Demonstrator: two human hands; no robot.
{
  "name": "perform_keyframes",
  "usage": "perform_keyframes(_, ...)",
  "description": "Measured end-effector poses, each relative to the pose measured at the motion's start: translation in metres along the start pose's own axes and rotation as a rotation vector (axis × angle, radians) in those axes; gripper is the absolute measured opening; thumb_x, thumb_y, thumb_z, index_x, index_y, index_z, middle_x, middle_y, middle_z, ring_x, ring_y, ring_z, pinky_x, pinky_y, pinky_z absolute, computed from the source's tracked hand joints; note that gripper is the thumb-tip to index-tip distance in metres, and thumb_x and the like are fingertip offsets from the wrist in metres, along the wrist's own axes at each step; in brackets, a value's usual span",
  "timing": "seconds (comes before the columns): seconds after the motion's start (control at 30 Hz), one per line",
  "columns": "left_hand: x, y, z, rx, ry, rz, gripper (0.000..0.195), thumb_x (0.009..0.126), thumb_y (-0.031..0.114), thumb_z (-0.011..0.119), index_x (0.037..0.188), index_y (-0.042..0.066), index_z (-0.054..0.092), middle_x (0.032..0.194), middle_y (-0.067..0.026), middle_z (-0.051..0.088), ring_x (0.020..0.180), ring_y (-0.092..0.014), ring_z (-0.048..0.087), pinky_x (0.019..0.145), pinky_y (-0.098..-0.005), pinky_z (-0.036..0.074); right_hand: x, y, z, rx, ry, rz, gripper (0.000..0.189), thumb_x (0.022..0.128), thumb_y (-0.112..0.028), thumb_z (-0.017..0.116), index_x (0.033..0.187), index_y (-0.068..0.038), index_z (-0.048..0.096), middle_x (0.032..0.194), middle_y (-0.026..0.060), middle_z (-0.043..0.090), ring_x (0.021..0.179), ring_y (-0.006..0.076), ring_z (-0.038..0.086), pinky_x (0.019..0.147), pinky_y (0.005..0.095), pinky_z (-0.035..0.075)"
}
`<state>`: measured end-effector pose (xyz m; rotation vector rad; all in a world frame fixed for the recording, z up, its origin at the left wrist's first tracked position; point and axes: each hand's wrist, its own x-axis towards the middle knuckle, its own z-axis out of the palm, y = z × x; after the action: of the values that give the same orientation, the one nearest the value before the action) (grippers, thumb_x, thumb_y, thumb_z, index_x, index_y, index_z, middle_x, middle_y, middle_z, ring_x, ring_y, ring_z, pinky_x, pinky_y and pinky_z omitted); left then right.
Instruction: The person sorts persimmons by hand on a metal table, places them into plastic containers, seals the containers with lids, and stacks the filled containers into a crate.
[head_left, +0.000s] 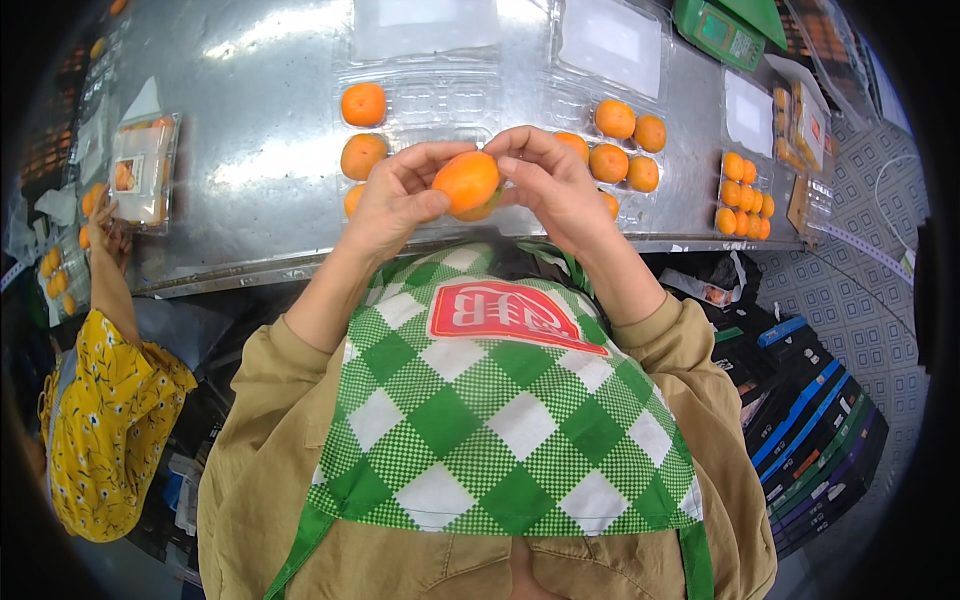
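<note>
Both my hands hold an orange persimmon (465, 182) above the near edge of the metal table. The thumb and fingers of my left hand (397, 187) grip its left side. At its right side, the thumb and fingertips of my right hand (559, 184) close on it. Part of a green calyx shows under the fruit, near the right fingers. Below my hands lies an open clear plastic tray (442, 101), with persimmons (364, 157) down its left column; my hands hide part of it. To the right, a second clear tray (562, 112) holds several persimmons (608, 163).
A green digital scale (724, 34) stands at the back right. Another fruit tray (745, 196) lies at the table's right end. On the left, a co-worker's hand (109, 229) is beside a packed clear box (142, 176). Stacked dark crates (817, 442) stand at lower right.
</note>
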<state>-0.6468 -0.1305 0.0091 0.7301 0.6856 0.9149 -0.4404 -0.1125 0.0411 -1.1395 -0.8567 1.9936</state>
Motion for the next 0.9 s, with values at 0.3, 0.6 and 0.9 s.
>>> perform_keyframes(0.3,0.004,0.0,-0.002,0.09,0.032,-0.045,0.075,0.072,0.053,0.076,0.119,-0.001,0.055,0.112,-0.0086,0.061,0.104,-0.016,0.06,0.092,-0.0305,0.049,0.001,0.001,0.003,-0.048,0.02,0.001,0.026,0.089,-0.018,0.063,0.108,-0.001,0.058,0.102,0.0071,0.061,0.091,0.013,0.06,0.072,0.0254,0.052)
perform_keyframes(0.6,0.001,0.0,-0.001,0.15,0.072,-0.068,0.057,0.078,0.037,0.076,0.115,-0.002,0.058,0.106,-0.0082,0.064,0.097,-0.014,0.061,0.086,-0.0279,0.05,0.0,0.003,0.004,-0.245,-0.024,-0.062,0.035,0.084,-0.02,0.068,0.111,0.0,0.057,0.097,0.0059,0.061,0.086,0.0114,0.059,0.072,0.0251,0.051)
perform_keyframes(0.9,-0.003,0.003,-0.004,0.232,0.145,-0.202,0.041,0.087,0.035,0.068,0.108,0.002,0.059,0.089,-0.0058,0.065,0.074,-0.008,0.059,0.065,-0.0203,0.046,-0.005,-0.003,0.011,-0.579,-0.11,-0.237,0.05,0.073,-0.022,0.076,0.114,0.001,0.057,0.104,0.0079,0.059,0.09,0.0169,0.06,0.079,0.0309,0.051)
